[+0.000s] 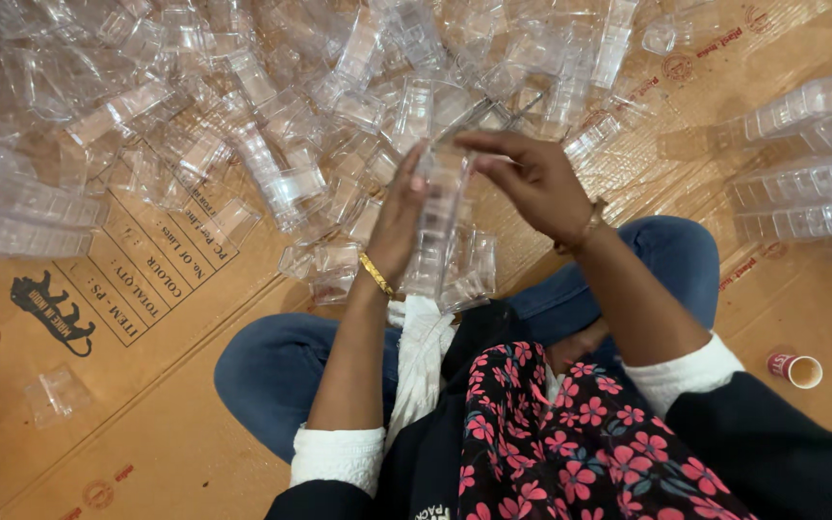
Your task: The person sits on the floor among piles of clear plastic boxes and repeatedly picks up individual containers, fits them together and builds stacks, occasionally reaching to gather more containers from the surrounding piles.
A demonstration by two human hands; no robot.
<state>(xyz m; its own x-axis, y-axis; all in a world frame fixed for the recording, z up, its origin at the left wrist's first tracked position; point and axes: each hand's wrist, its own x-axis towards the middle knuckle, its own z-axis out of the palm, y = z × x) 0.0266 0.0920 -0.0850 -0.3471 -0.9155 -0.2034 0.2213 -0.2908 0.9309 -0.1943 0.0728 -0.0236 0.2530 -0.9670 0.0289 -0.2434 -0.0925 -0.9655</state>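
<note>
Flattened cardboard (175, 414) covers the floor, person seated cross-legged on it. Loose pile of clear plastic trays (272, 116) spread ahead, nested rows (806, 183) at right. Left hand (399, 223) supports a tall stack (440, 226) of clear trays from the side, fingers wrapped on it. Right hand (532, 178) pinches the stack's top, fingers closed on it. Stack upright, above the knees. Small paper cup (796, 369) lies on cardboard, right, well apart.

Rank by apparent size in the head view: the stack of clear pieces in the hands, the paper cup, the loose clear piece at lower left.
1. Stack of clear pieces, held between left hand and right hand.
2. Loose clear piece.
3. Paper cup.
The last two look close in size, so their order is unsure.
</note>
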